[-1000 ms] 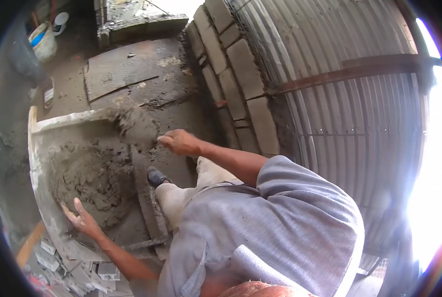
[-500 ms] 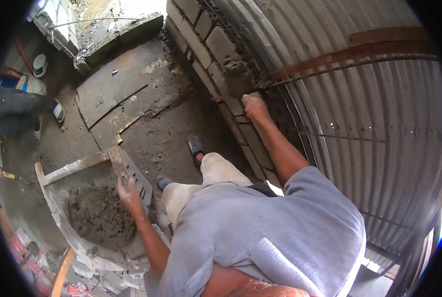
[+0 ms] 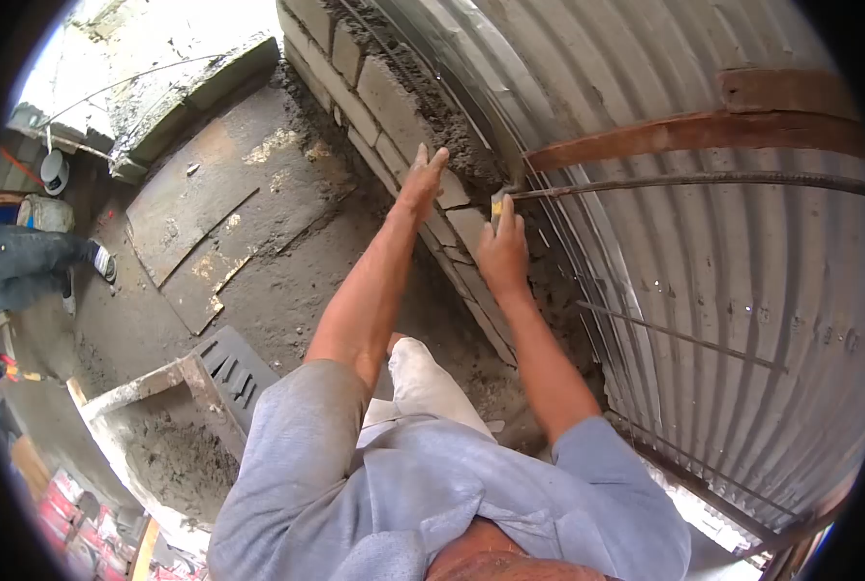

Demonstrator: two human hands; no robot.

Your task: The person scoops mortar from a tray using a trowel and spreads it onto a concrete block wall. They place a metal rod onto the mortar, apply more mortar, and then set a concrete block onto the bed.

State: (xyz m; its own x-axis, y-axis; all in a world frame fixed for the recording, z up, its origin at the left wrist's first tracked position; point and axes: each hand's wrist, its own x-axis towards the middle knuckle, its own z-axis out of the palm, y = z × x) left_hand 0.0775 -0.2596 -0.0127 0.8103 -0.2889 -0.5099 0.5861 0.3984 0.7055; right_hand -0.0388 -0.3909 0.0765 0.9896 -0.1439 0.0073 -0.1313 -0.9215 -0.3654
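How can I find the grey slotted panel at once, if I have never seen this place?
From the block wall, look to the mortar box at the picture's lower left. The grey panel is right beside the box's wall-side edge. Its row of dark slots sets it apart from the flat, unslotted sheets farther up.

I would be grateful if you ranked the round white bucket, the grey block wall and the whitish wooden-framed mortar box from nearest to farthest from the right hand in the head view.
From the right hand:
1. Grey block wall: right beside it, on its left.
2. Whitish wooden-framed mortar box: lower left of the view.
3. Round white bucket: upper left.
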